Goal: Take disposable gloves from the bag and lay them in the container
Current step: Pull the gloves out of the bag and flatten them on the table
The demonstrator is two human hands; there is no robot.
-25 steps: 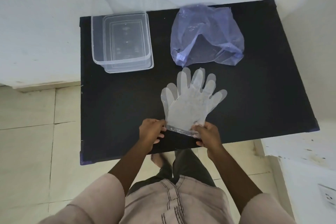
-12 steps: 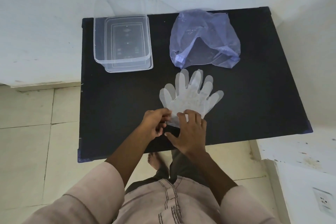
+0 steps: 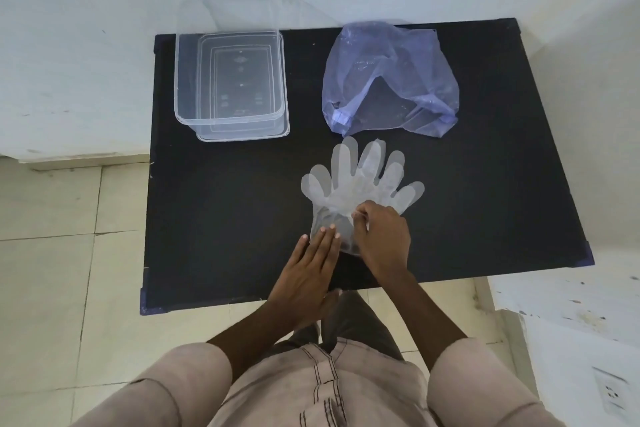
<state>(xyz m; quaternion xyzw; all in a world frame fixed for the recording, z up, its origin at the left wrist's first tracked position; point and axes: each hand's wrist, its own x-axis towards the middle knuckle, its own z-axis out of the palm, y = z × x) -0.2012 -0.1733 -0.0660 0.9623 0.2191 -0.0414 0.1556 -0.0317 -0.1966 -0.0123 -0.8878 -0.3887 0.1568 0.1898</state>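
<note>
Gloves [image 3: 360, 180] lie flat on the black worktop [image 3: 214, 225], near edge. Left hand [image 3: 308, 270] rests open, fingers extended, fingertips on the cuff. Right hand [image 3: 381, 236] pinches the glove film. Bag [image 3: 388, 76] sits just beyond; empty container [image 3: 230, 80] far left.

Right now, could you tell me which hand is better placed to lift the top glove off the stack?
Probably the right hand: it already pinches the clear plastic gloves, while the left hand lies flat, holding their cuff down.
</note>
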